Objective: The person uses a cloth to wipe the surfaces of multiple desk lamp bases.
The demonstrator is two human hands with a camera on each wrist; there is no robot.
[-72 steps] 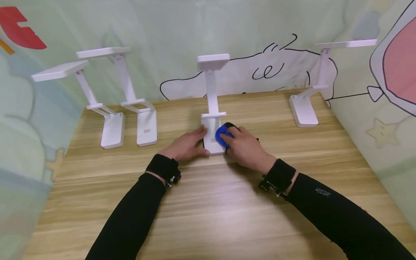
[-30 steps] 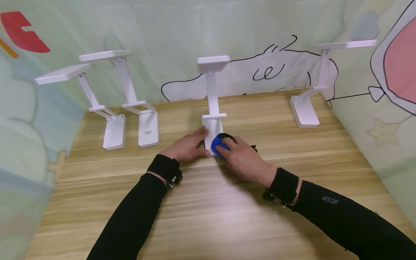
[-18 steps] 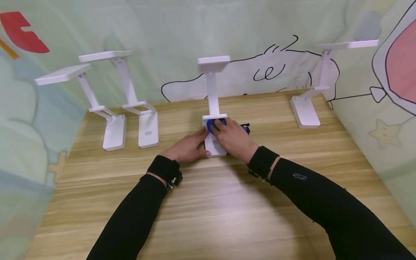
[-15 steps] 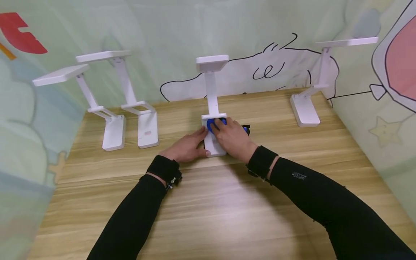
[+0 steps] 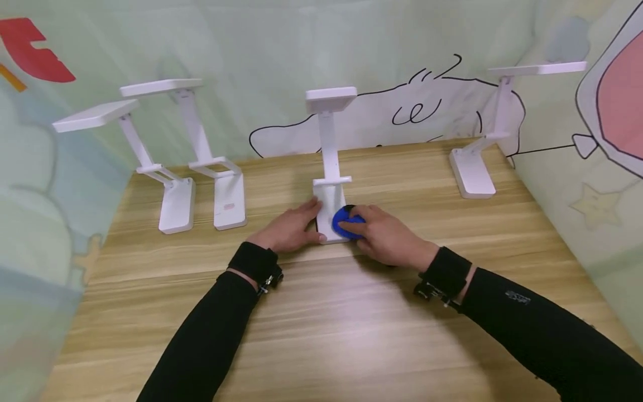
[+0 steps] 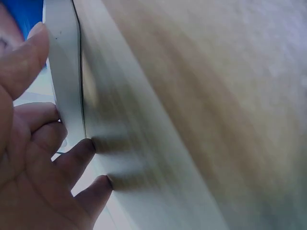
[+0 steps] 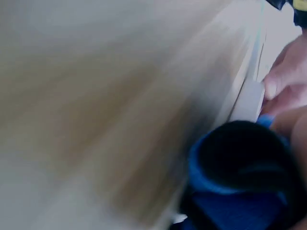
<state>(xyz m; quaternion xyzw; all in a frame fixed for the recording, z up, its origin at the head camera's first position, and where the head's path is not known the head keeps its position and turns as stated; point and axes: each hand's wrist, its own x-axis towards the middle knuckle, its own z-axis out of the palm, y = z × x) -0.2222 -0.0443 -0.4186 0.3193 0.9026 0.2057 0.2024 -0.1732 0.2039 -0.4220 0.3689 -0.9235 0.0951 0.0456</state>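
A white desk lamp stands in the middle of the table in the head view. My left hand holds its base at the left side, with the thumb at the front corner. In the left wrist view, the thumb and fingertips lie along the base's edge. My right hand grips a round blue and black pad against the right front part of the base. That pad fills the lower right of the right wrist view, blurred; its underside is hidden.
Two more white desk lamps stand at the left. Another white lamp is at the far right. Patterned wall sheets border the wooden table behind and at both sides.
My right hand slid the pad from the base's front up to near the hinge, then back toward the front right. The left hand and the lamps have stayed in place.
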